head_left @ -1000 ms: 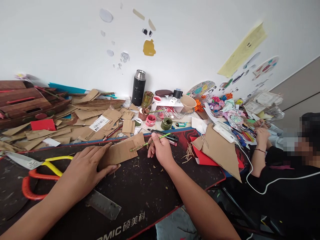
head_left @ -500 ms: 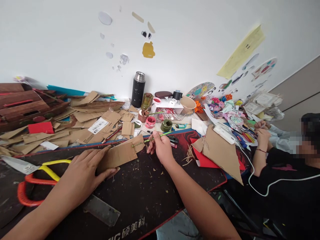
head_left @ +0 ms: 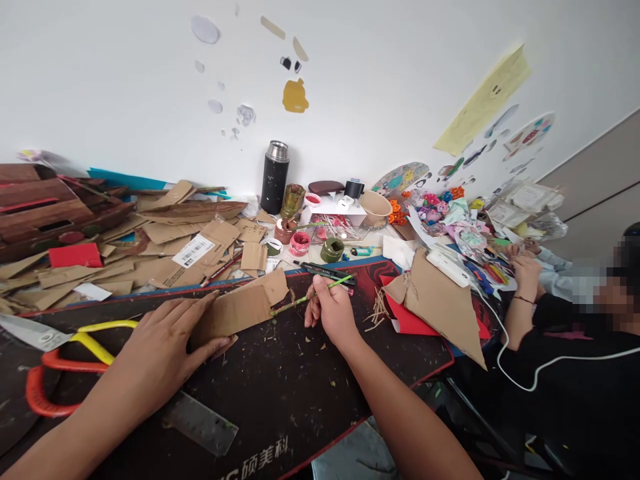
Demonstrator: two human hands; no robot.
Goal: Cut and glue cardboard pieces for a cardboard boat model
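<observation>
My left hand (head_left: 167, 337) grips a strip of brown cardboard (head_left: 243, 308), fingers over its far side and thumb along the near edge. In my right hand (head_left: 334, 312) a thin green stick (head_left: 296, 303) is pinched between thumb and fingers. Its brownish lower tip is at the right edge of the cardboard; whether it touches cannot be made out. Beyond that hand lies a dark pen (head_left: 320, 269). Open jars of red paint (head_left: 300, 244) and green paint (head_left: 332, 249) stand behind. Scissors (head_left: 90, 340) and a clear ruler (head_left: 203, 423) lie near my left arm.
Cardboard scraps (head_left: 150, 230) and a brown model boat (head_left: 45, 207) fill the back left. A black thermos (head_left: 275, 177) stands by the wall. At right are a cardboard sheet (head_left: 440, 300), a white cable (head_left: 525, 387) and another person's arm (head_left: 523, 300).
My right hand has moved slightly right and toward me, drawing the stick's tip from the cardboard's surface to its right edge. My left hand still holds the cardboard.
</observation>
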